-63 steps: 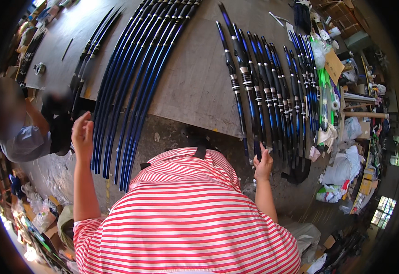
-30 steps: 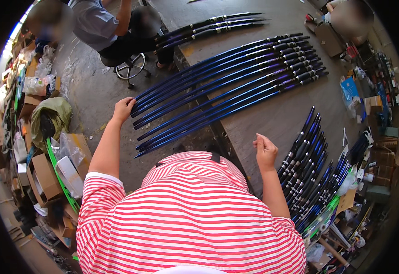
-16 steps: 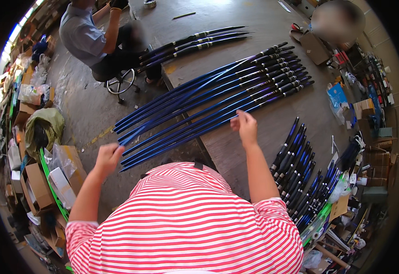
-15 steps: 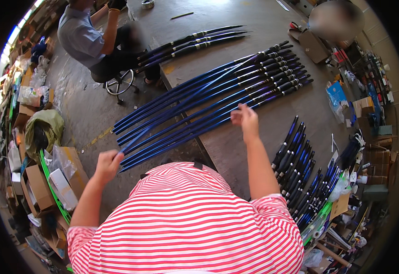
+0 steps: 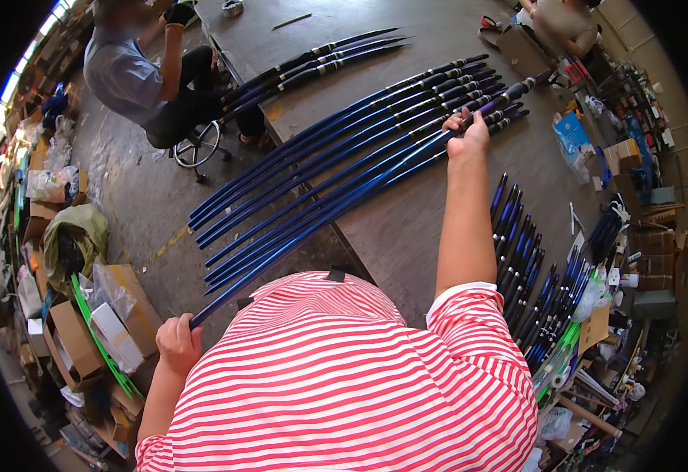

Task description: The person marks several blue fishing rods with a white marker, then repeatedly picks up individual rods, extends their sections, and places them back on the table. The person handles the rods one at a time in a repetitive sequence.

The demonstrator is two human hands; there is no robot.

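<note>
A blue fishing rod [image 5: 234, 293] stretches slantwise in front of my body, lifted over the near side of a row of similar rods. The fingers of my left hand [image 5: 179, 344] are closed round its lower left end. My right hand [image 5: 467, 135] grips it near the dark handle section, at the upper right. Beneath and beyond it, several blue fishing rods [image 5: 436, 86] lie side by side on the grey table [image 5: 407, 252]. Their black handles rest on the tabletop, while their other ends jut past the table's left edge.
Three more rods [image 5: 312, 59] lie farther back. Bundled rods [image 5: 517, 236] lie at the table's near right. A seated co-worker [image 5: 127, 79] is at the far left, another person [image 5: 568, 27] at the far right. Cardboard boxes [image 5: 72, 338] crowd the left side.
My right hand has moved up and right from beside the row and now grips a rod. My left hand has come down and nearer with the rod's end. The rod has shifted toward me.
</note>
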